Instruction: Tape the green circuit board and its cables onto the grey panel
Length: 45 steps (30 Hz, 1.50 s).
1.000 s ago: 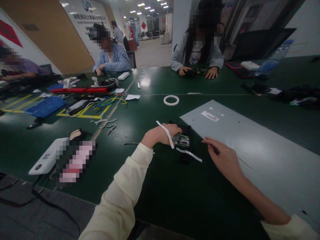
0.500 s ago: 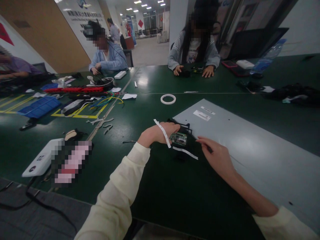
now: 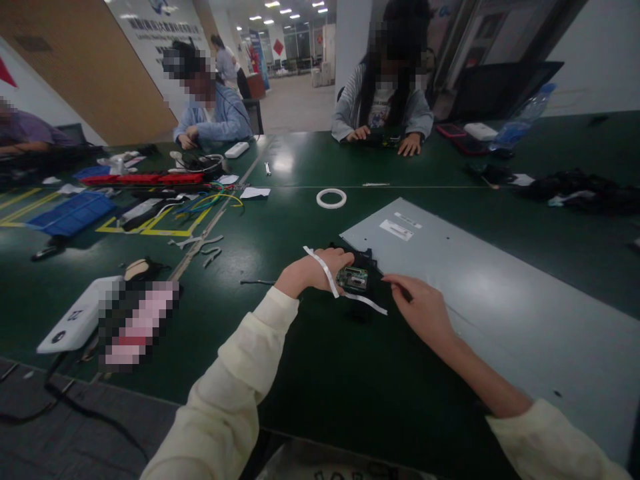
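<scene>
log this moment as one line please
left hand: at circuit board, white strip across hand's back | right hand: just right of board, hold unclear | tape roll: on table beyond hands

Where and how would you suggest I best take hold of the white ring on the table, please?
I would probably pinch the near rim of the white ring from above, coming from the wearer's side, one finger inside the hole. It lies flat on the green table, its centre is open, and its near rim faces the wearer's left hand.
</scene>
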Motion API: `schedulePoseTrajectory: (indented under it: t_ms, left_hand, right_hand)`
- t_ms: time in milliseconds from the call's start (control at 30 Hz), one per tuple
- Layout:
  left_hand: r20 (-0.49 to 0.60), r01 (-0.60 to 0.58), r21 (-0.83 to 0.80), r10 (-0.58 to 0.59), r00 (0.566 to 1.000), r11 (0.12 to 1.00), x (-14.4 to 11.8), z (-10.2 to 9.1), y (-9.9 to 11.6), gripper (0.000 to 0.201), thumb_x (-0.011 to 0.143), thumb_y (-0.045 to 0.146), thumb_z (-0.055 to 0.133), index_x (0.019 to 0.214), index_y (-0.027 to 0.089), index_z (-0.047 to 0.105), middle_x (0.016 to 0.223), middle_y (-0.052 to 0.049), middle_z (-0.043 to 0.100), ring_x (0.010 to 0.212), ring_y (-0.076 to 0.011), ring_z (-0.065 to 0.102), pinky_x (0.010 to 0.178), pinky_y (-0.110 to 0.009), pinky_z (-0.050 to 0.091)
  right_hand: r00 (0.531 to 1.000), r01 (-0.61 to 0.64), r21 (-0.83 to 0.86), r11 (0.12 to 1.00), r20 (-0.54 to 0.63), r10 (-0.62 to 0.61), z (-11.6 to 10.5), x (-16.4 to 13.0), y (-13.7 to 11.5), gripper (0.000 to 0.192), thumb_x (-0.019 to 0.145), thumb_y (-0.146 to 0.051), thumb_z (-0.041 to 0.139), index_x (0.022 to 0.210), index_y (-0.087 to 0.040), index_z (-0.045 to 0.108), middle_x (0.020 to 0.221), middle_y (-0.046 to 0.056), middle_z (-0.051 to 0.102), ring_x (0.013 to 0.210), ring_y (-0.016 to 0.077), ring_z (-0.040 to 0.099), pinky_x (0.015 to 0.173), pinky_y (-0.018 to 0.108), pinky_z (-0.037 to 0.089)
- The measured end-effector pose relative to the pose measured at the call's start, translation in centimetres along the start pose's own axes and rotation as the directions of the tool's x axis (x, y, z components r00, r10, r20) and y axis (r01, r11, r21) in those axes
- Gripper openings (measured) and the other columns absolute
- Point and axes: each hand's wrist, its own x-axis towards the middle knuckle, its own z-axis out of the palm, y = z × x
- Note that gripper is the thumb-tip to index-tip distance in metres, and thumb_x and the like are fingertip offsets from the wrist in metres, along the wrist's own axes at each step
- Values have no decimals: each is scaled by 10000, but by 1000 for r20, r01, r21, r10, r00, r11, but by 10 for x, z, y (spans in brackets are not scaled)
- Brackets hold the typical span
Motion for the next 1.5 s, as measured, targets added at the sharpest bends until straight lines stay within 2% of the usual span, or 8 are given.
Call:
schedulePoseTrajectory:
  t_ms: [200,467,667,767,867,1033,1233,1500]
  left_hand:
    - [-79,-24,30,26,997,999,-3,10,0,513,687,442,670,1077,187,454,1053,-68,555,934,-220,550,824,-340,423]
    - [-175,-7,-93,-10,985,996,-16,13,-4,462,699,363,664,1079,171,482,1119,-76,550,1040,-221,516,918,-343,390]
    - [-302,-109,-93,76,950,990,-13,22,-10,454,653,341,695,1022,154,507,1044,-84,572,985,-228,528,899,-366,413]
    - [-398,-131,-144,64,915,981,-17,10,-8,455,663,351,686,1033,164,500,1026,-72,580,946,-213,547,851,-345,443]
    - [-508,-129,-108,57,860,986,-26,-16,-1,497,672,369,682,1074,155,483,1069,-82,567,985,-220,535,869,-353,438]
    - [-460,-88,-61,50,887,994,-38,-42,8,480,705,352,670,1098,149,483,1103,-85,559,1013,-225,530,876,-360,438]
    - [-411,-85,-16,71,909,996,-29,-29,6,481,708,332,677,1110,141,493,1121,-98,556,1058,-239,505,947,-394,394]
    - [-426,-81,27,85,901,996,-16,-20,-4,479,712,348,664,1117,163,488,1128,-92,572,1072,-244,518,1015,-438,316]
  right_hand:
    - [1000,11,7,1000,6,-11,-2,-1,-1,311,834,-207,376,957,-201,661,987,41,667,864,207,629,776,382,515]
    - [1000,15,13,1000,25,-15,-5,-1,-3,289,837,-182,391,935,-194,663,996,47,664,885,203,627,773,372,519]
    - [1000,13,21,1000,6,-14,-3,-1,-1,285,836,-177,405,939,-168,671,989,50,668,877,197,628,788,362,511]
    - [1000,9,11,1000,17,-10,-1,-1,1,289,840,-173,406,946,-169,675,968,50,672,858,205,628,771,362,509]
    - [1000,12,-7,1000,24,-12,0,-2,3,296,839,-172,411,981,-165,672,980,63,668,872,221,624,759,364,507]
    - [1000,11,26,1000,20,-12,0,-2,4,292,836,-186,423,995,-157,667,994,72,663,876,224,620,764,379,505]
    - [999,-31,75,997,28,29,-3,-2,0,298,836,-187,415,976,-156,676,954,52,671,851,209,623,778,388,505]
    - [997,-66,135,989,38,62,-2,-4,-1,316,852,-212,403,1001,-148,674,945,47,675,823,194,629,751,353,505]
